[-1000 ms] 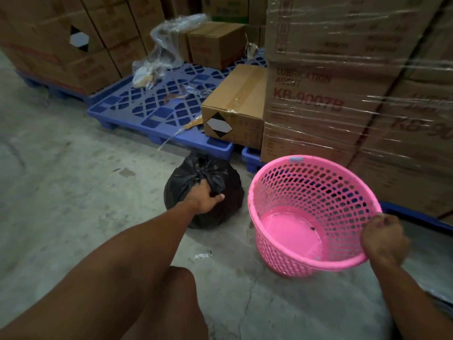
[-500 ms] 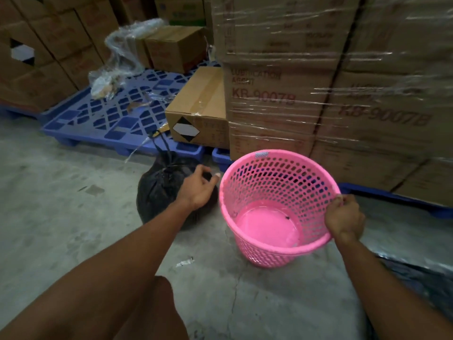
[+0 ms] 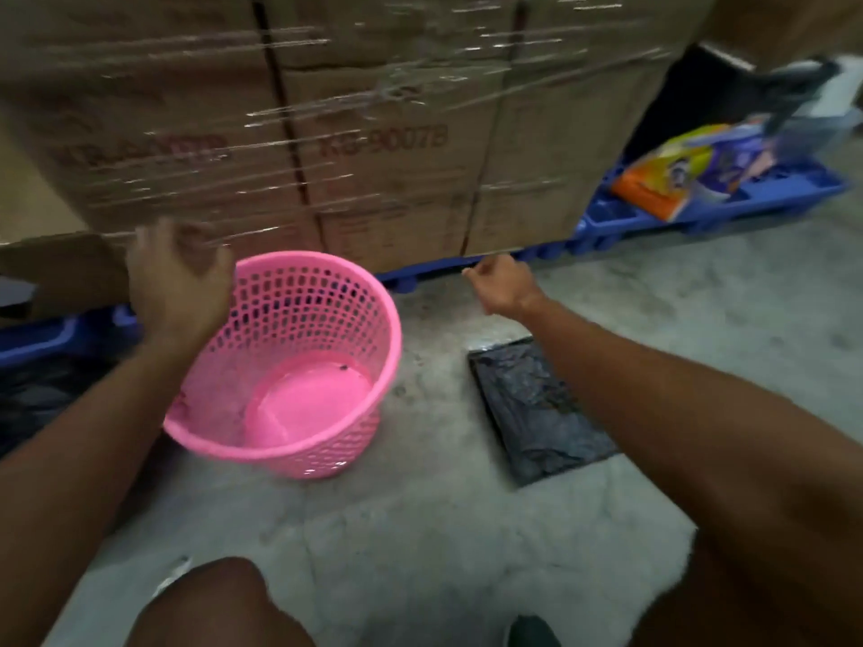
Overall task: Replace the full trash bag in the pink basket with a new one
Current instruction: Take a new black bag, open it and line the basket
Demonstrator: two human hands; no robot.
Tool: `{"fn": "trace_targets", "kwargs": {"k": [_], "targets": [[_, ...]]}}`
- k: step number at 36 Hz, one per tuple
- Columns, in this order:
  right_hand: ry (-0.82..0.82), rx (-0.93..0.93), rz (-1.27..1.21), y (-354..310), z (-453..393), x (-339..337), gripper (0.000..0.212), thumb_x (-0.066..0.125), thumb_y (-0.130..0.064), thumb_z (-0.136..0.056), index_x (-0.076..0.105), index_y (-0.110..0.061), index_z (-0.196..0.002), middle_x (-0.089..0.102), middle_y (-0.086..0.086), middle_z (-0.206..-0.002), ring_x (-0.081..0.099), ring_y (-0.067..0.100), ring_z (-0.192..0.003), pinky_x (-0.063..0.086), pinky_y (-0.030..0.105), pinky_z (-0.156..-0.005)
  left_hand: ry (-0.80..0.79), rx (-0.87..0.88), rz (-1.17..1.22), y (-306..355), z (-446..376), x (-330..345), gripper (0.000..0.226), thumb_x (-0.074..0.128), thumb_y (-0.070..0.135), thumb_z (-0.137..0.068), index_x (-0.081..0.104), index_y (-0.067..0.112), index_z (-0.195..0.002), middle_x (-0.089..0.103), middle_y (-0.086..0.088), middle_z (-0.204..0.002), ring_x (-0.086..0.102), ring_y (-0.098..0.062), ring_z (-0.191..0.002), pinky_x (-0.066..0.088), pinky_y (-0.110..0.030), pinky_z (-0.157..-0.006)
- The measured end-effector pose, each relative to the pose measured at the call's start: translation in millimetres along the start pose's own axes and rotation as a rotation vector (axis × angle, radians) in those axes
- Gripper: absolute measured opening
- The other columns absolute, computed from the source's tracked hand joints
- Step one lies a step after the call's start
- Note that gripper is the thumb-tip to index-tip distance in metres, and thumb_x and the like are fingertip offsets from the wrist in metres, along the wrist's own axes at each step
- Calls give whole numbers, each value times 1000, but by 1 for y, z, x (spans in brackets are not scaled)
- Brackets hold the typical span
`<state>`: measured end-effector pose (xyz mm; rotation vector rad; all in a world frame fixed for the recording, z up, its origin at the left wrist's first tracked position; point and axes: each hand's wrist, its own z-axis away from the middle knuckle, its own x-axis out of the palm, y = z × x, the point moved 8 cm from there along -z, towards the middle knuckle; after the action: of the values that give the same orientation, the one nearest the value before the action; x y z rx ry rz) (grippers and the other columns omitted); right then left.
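Pink basket (image 3: 299, 366) at centre left of the frame, empty, tipped toward the camera on bare concrete floor (image 3: 443, 530). Left hand (image 3: 180, 282) above the basket's far left rim, fingers spread, holding nothing; blurred, so contact with the rim cannot be told. Right hand (image 3: 502, 284) at upper centre, right of the basket and apart from it, fingers loosely curled, nothing seen in it. Flat pack of black trash bags (image 3: 537, 408) on the floor at centre right, partly under the right forearm, near the basket but not touching. Dark shape at the far left edge, perhaps the full trash bag (image 3: 42, 394), mostly out of frame. Shrink-wrapped cardboard boxes (image 3: 373, 123) on a blue pallet (image 3: 700, 212) across the top.

Likely risks: basket, tilted and seemingly unheld, rolling or tipping over; several thin bags pulled from the pack at once; new liner snagging on the perforated wall, or slipping inside if not folded over the rim.
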<state>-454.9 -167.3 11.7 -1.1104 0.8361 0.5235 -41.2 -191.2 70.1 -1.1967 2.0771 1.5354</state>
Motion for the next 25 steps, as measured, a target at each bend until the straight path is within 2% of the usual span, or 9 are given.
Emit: {"fn": "trace_targets", "kwargs": {"k": [3,7,10,12,14,17,21,24,25], "targets": [[-15,50,19,29,-1,-55,35,58,-43,-90,68,-17,-68,78,12,-78,75,26,-73,60,39,-84,-131,131,182,84,-6,36,25,58,26,-84,66,19,-106,69,-11,-100,64,-26,-89,52,-38,-84],[11,99,16,75,-7,-106,26,60,-34,-91,71,-11,-83,77,17,-87,76,31,-76,62,41,-79,-311,283,352,184,24,88,21,58,21,-82,70,22,-99,73,-4,-88,63,-14,-73,53,-31,-75],[41,159,15,122,-13,-119,34,60,-29,-93,72,2,-98,77,19,-90,75,32,-75,57,37,-70,-437,312,359,217,56,136,16,60,22,-80,71,21,-92,69,2,-77,57,-4,-63,51,-28,-70],[49,208,-2,173,-19,-119,33,62,-27,-93,70,5,-97,76,21,-88,71,32,-70,52,32,-57,-548,297,341,228,89,185,17,61,28,-79,72,19,-88,69,4,-73,61,-5,-62,53,-29,-70],[46,254,5,218,-20,-110,28,65,-27,-89,71,0,-88,76,21,-86,72,34,-73,48,31,-54,-660,195,319,212,121,228,25,61,35,-80,72,15,-88,72,0,-71,69,-16,-65,57,-31,-70],[20,339,14,301,-19,-89,26,64,-35,-80,72,-10,-79,77,20,-90,73,38,-92,58,42,-76,-856,-81,236,155,191,307,35,58,48,-74,69,16,-82,75,-5,-67,74,-21,-65,60,-36,-72],[-2,454,60,397,-2,-63,35,60,-36,-85,75,-6,-94,75,21,-104,70,36,-103,56,38,-88,-1009,-500,152,101,296,366,24,73,34,-86,58,17,-82,72,-15,-81,75,-33,-77,57,-35,-65],[7,545,57,450,13,-43,47,59,-41,-89,64,-4,-118,66,23,-126,62,40,-118,51,39,-97,-1084,-751,97,73,363,386,34,76,37,-88,57,10,-92,67,-20,-99,71,-35,-92,60,-43,-75],[-3,578,49,467,18,-35,53,61,-42,-91,57,-4,-128,61,23,-134,58,39,-124,48,39,-100,-1097,-837,125,69,382,393,38,77,38,-87,58,6,-99,67,-20,-103,71,-36,-91,61,-41,-71]]}}
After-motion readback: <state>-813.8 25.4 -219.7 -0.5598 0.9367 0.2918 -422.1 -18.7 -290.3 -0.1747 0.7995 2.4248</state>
